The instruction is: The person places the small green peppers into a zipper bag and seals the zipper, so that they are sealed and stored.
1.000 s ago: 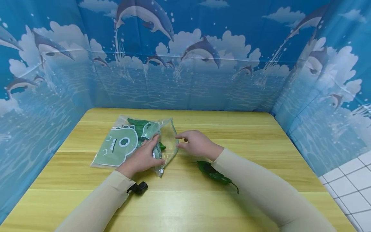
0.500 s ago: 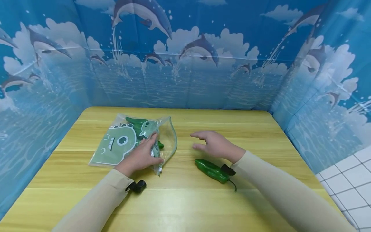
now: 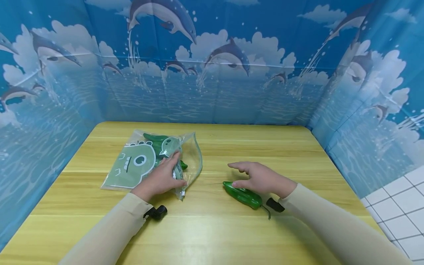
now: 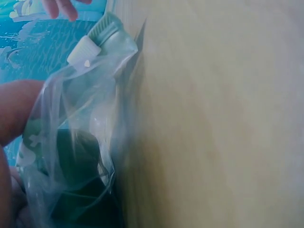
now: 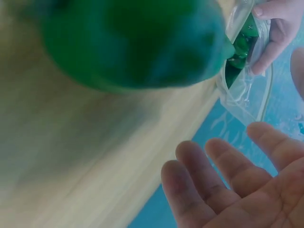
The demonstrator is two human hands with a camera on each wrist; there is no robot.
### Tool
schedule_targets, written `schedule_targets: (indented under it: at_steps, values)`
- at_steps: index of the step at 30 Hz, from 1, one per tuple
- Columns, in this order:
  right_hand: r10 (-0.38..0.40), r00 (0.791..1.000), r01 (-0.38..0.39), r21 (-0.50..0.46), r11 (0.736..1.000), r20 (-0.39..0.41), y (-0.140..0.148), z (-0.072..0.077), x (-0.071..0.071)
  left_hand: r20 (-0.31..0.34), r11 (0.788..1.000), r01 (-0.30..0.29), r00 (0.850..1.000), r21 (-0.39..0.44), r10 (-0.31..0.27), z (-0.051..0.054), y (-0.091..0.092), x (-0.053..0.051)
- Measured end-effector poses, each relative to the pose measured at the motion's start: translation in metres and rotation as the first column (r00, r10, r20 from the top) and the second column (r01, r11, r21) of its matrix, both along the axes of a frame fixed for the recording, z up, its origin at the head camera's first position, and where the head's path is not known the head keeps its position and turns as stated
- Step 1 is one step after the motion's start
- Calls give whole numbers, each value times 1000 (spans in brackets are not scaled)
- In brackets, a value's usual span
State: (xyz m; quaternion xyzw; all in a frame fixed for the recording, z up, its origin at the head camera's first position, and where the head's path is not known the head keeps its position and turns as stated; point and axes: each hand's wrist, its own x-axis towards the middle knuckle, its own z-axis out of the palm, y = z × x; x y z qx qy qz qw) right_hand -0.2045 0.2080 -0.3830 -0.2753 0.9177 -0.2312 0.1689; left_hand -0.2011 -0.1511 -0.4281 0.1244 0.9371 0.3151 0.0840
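A clear zip bag [image 3: 127, 173] printed with a green cartoon monster lies at the left of the table, its mouth gaping to the right. Green peppers [image 3: 155, 138] show through the plastic. My left hand [image 3: 159, 180] grips the upper lip of the mouth between thumb and fingers. One loose green pepper [image 3: 245, 197] lies right of the bag, stem toward me. Over it hovers my right hand [image 3: 265, 178], fingers and thumb spread; the right wrist view shows a space between the fingers [image 5: 228, 156] and the pepper [image 5: 137, 42]. In the left wrist view, the bag's slider [image 4: 84, 51] is visible.
The yellow wooden table [image 3: 212, 239] carries everything. A blue dolphin-printed curtain [image 3: 212, 92] hangs along its back and sides. White floor tiles [image 3: 402, 217] appear past the right edge. A black wrist camera [image 3: 159, 212] sits on the left wrist.
My right hand has left the bag's mouth, moving right and toward me, its fingers spreading over the loose pepper. The left hand and bag have hardly moved.
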Motion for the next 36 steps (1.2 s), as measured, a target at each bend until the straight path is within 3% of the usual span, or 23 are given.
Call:
schedule_targets:
  at_steps: [11, 20, 36]
  values:
    - [58, 995, -56, -24, 998, 78, 23, -15, 8, 1, 1000, 2, 1000, 3, -2, 2, 1, 0]
    - [106, 990, -107, 3, 994, 92, 34, -17, 11, 1, 1000, 3, 1000, 11, -3, 1, -1, 0]
    - [62, 993, -66, 38, 997, 97, 39, -26, 8, -13, 1000, 14, 1000, 16, -13, -1, -1, -1]
